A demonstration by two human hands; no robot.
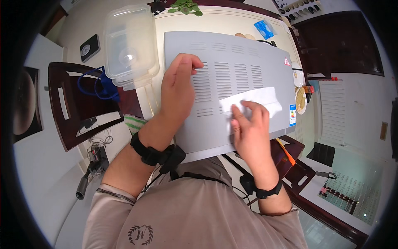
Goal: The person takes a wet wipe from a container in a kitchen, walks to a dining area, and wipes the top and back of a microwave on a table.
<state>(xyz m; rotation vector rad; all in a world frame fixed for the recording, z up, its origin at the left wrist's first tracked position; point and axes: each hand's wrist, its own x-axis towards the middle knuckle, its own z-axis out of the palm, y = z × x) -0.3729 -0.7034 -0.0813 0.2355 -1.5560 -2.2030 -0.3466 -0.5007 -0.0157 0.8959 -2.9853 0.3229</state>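
Note:
In front of me stands a grey metal appliance housing (217,133) with rows of vent slots, a hot-surface warning sticker and an energy label. My right hand (253,130) presses a folded white tissue (264,99) against the vented panel, its fingers spread over the tissue. My left hand (180,82) is at the panel's left side, beside the slots. Its fingers curl downward and together; the palm is hidden, so whether it holds anything does not show. Each wrist wears a black strap with a small box.
The housing stands on a cream table (214,21). A clear plastic container (132,46) overhangs the left edge, near a dark wooden chair (63,109) with a blue bag (107,87). A blue packet (264,29), a plate of food (300,101) and a leafy plant (186,7) lie around the housing.

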